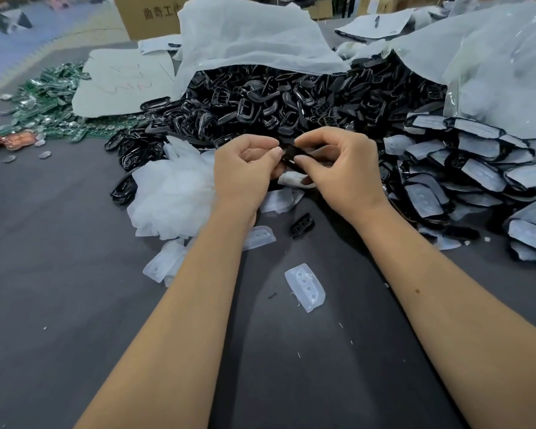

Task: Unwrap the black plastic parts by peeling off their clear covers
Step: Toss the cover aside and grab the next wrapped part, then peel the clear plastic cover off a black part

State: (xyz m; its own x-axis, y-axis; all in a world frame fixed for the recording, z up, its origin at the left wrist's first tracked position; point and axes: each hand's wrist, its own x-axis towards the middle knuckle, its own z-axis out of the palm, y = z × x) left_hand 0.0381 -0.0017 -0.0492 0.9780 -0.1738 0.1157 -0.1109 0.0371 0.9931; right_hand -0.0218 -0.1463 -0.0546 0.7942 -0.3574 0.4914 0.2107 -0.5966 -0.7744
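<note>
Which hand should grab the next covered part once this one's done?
Right hand, probably. The pile of covered parts lies right beside it, while the left hand sits by the peeled covers. Both now pinch the black part.

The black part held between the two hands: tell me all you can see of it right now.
The black part is a small, dark, glossy piece that looks like plastic, held above the grey table in front of the pile of black parts. The left hand pinches its left end and the right hand grips its right side. Fingers hide most of it, so its full shape is unclear. A pale clear cover hangs just beneath, under the right fingers.
</note>
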